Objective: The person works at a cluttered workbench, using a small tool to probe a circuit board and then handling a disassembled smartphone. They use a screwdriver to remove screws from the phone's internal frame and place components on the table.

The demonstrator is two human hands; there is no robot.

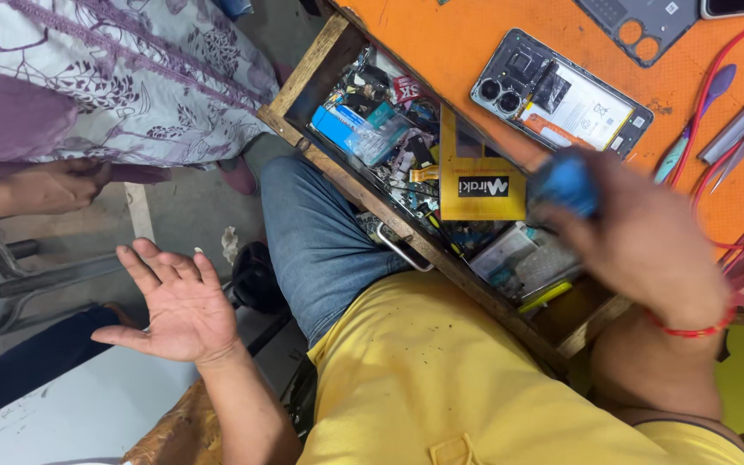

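- Head view: the left hand (pixel 178 306), lower left of the frame, is spread palm-up, holding nothing, well apart from the counter.
- The right hand (pixel 647 237), blurred at right, is curled around a blue-handled tool (pixel 568 182).
- That tool sits over the open wooden drawer of small parts (pixel 406 155), just below the opened grey phone (pixel 561 99) on the orange counter (pixel 441 43).

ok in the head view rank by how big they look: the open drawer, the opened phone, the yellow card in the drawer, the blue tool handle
1. open drawer
2. opened phone
3. yellow card, close to the phone in size, so this pair is unsure
4. blue tool handle, blurred in the right hand, so its outline is rough
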